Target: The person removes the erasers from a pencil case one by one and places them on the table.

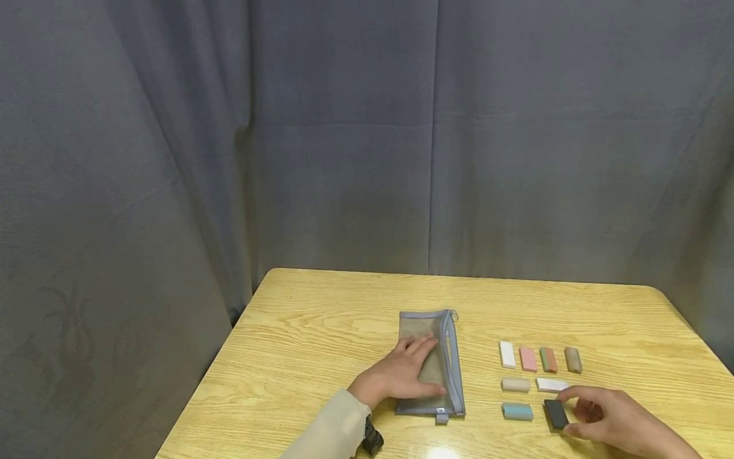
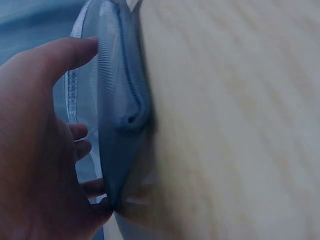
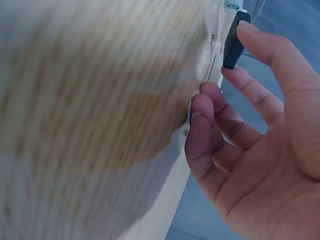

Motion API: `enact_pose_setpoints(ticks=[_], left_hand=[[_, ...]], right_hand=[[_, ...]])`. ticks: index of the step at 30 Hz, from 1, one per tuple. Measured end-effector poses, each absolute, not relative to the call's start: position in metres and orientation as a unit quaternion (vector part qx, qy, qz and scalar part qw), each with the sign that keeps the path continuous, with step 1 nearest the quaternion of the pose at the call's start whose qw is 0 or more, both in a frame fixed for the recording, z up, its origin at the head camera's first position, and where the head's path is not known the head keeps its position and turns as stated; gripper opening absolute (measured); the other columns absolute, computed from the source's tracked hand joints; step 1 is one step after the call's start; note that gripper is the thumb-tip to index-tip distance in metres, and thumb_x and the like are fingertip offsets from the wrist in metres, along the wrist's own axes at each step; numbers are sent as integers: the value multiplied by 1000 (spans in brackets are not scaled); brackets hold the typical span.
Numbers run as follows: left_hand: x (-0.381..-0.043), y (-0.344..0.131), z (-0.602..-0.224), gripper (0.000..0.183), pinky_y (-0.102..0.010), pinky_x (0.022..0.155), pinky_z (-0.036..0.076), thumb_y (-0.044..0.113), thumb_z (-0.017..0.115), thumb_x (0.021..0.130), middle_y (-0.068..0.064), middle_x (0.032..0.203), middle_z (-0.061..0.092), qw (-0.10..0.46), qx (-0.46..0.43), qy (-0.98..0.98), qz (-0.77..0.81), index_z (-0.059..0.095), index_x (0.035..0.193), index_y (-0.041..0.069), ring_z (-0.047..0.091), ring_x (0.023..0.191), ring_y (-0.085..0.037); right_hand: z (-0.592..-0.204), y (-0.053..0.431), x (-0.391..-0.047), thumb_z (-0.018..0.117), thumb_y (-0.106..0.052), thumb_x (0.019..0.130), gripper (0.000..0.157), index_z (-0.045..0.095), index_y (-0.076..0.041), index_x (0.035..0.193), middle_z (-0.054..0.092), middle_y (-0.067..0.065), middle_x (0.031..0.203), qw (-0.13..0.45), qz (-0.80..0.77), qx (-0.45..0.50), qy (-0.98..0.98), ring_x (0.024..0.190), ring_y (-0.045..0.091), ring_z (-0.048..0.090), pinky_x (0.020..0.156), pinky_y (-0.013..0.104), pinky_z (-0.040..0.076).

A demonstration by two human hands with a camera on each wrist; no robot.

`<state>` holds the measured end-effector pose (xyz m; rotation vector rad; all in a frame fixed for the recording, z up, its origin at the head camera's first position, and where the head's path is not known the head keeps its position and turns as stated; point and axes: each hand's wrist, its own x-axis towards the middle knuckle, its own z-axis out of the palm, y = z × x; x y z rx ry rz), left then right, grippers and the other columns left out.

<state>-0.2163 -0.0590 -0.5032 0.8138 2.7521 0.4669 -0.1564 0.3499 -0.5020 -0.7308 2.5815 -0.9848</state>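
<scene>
A grey-blue mesh zip pouch [image 1: 453, 363] lies flat on the table, its opening along the right side. My left hand [image 1: 401, 373] rests on the pouch with thumb and fingers spread; in the left wrist view the mesh fabric [image 2: 122, 90] rises beside the thumb. Over on the right, my right hand [image 1: 613, 417] pinches a small black eraser [image 1: 555, 414] by its ends, thumb against index finger. The right wrist view shows the same black eraser [image 3: 235, 42] between those two fingertips, the other fingers curled in below.
Beyond the right hand is a row of small blocks: white [image 1: 507, 354], pink [image 1: 528, 359], green-and-orange [image 1: 548, 359] and brown [image 1: 573, 359]. Closer are a beige block [image 1: 515, 385], another white one [image 1: 552, 385] and a blue one [image 1: 517, 411]. A grey curtain [image 1: 344, 140] hangs behind the table.
</scene>
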Motion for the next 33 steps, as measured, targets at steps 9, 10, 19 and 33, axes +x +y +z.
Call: enact_pose_setpoints(ticks=[9, 10, 19, 33], left_hand=[[-215, -56, -496, 93, -56, 115, 34, 73, 54, 90, 10, 169, 15, 138, 274, 939, 155, 14, 163, 32, 15, 154, -32], [-215, -56, -496, 92, -56, 115, 33, 73, 54, 90, 10, 169, 16, 139, 273, 939, 153, 14, 163, 33, 15, 154, -32], [-216, -53, -496, 93, -55, 116, 32, 73, 56, 89, 11, 168, 18, 134, 274, 944, 124, 16, 163, 32, 14, 154, -35], [-214, -51, -492, 79, -49, 120, 28, 71, 54, 91, 9, 166, 25, 132, 277, 948, 87, 31, 159, 36, 16, 153, -34]], right_hand=[[-505, 349, -158, 77, -28, 90, 41, 65, -3, 119, 53, -7, 82, 157, -345, -233, 896, 72, 0, 44, 59, 24, 38], [-505, 348, -158, 78, -29, 89, 41, 65, -4, 119, 52, -6, 81, 160, -345, -229, 896, 71, 1, 44, 59, 24, 37], [-506, 347, -161, 80, -25, 87, 43, 63, -3, 119, 52, -2, 80, 182, -354, -222, 890, 70, 1, 44, 58, 25, 35], [-501, 343, -164, 82, -26, 85, 43, 63, -6, 118, 52, 3, 83, 215, -349, -189, 893, 72, 5, 45, 60, 25, 36]])
